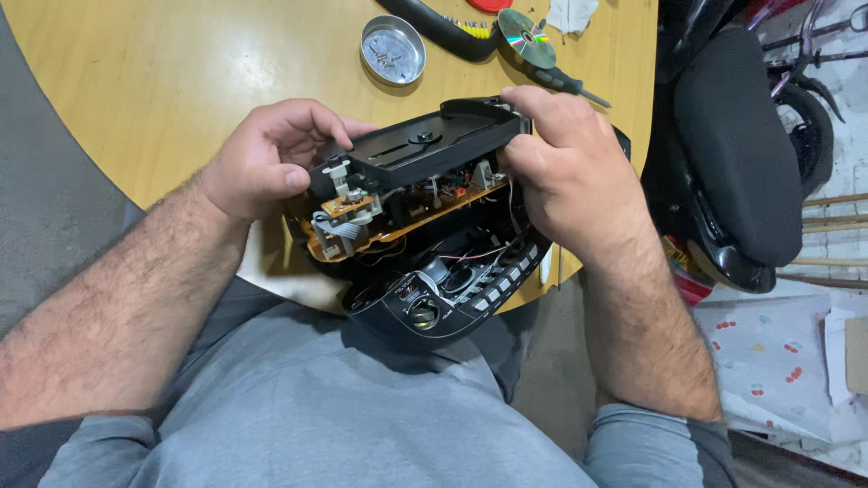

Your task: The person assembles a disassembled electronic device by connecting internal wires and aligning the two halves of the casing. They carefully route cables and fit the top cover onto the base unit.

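Together, the left hand (262, 163) and right hand (565, 172) grip an opened black plastic disc player (425, 226), its orange circuit board (398, 230) and wires exposed.

1. No labels, signs or screens are seen.
2. 1 possible package (684, 271): red and yellow, glimpsed on the floor at right, mostly hidden behind the black seat (737, 145); kind cannot be told.

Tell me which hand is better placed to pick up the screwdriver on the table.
Right, probably. The right hand grips the far end of the opened black player, close to the screwdriver lying beside the disc. The left hand holds the opposite end, farther away.
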